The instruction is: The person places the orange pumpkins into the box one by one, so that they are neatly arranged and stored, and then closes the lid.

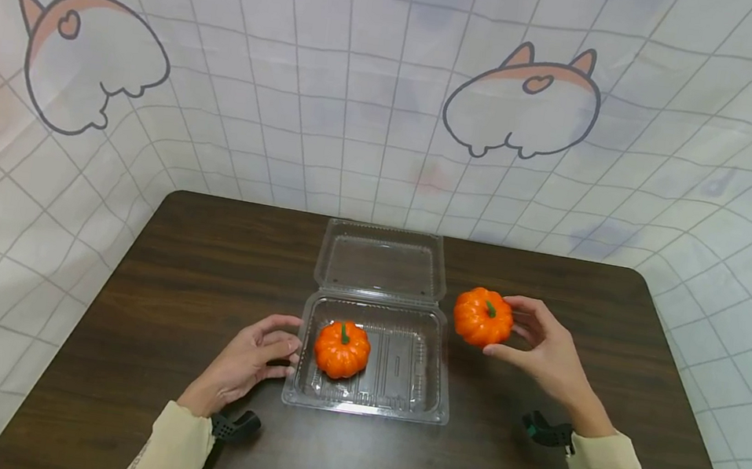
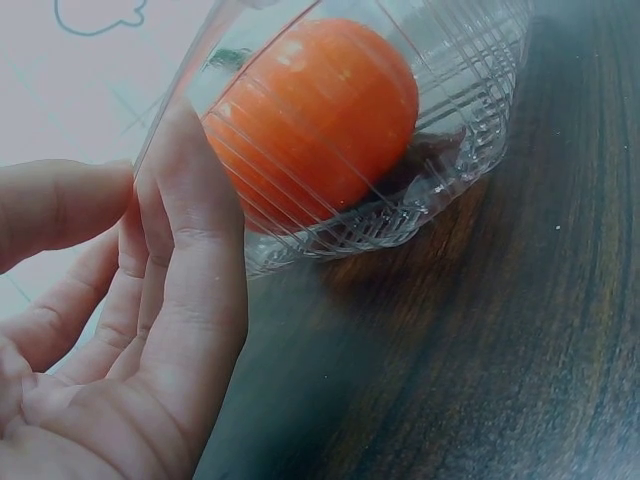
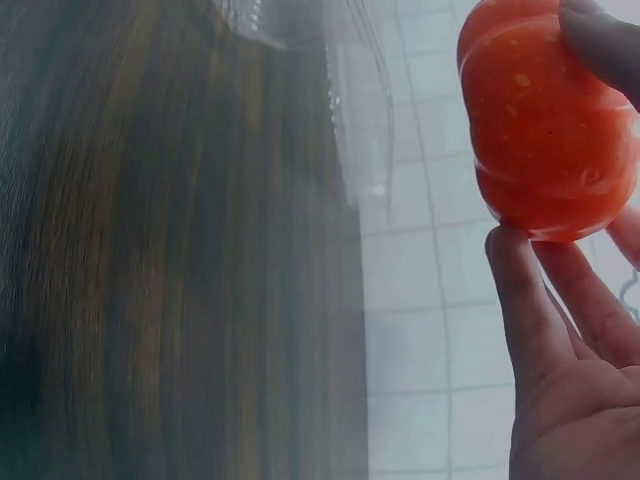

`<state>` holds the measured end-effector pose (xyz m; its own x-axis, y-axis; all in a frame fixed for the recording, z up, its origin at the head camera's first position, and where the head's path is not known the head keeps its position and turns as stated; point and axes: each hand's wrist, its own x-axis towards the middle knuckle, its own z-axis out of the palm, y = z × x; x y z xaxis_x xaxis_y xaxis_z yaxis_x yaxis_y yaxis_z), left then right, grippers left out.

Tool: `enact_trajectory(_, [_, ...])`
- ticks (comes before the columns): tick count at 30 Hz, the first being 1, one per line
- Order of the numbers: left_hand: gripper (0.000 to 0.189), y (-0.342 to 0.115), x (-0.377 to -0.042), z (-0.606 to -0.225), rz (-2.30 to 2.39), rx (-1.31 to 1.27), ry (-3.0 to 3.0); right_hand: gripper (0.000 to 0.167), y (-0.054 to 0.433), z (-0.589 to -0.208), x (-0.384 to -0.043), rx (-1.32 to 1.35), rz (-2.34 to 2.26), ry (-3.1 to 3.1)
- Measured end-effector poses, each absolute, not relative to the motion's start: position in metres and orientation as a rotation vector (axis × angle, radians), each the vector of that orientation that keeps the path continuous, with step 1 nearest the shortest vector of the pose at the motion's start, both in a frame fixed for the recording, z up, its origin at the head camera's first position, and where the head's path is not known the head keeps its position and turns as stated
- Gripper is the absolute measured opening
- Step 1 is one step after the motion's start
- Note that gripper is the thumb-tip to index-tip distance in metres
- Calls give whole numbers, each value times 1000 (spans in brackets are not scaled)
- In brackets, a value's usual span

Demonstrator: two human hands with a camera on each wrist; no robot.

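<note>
The fingers (image 1: 529, 305) of the right hand (image 1: 550, 359) are spread to about the width of an orange pumpkin (image 1: 479, 319) and curve round its right side, with the thumb set opposite. In the right wrist view the thumb sits over one face and the fingertips press from the other, so the round, ribbed body seems pinched between two sides rather than resting in the palm. It looks held up off the bench (image 1: 200, 267), just right of a clear container (image 1: 360, 408), near the hinge; its green stem faces up, clear of the grip.

The left hand (image 1: 245, 364) has its thumb and fingers nearly closed on the container's left rim. The left wrist view shows the thin edge between them, a hold that probably serves to steady so light a box.

A second pumpkin (image 1: 342, 350) sits in the left half of the container, nearest that hand, apparently upright with its stem uppermost; the walls would keep it from rolling off. The lid (image 1: 382, 263), hinged along the far edge, lies folded back toward the grid-patterned wall covering (image 1: 376, 124), leaving the container uncovered from above.
</note>
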<state>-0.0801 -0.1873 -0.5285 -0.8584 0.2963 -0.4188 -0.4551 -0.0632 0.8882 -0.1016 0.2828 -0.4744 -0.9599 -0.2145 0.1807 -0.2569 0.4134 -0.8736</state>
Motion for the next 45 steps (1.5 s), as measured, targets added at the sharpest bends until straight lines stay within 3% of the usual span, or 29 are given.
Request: enact_trajectory(45, [58,-187,-80,-526,1962,-156,1697,75,222,-473,-109,742,1673,-2766])
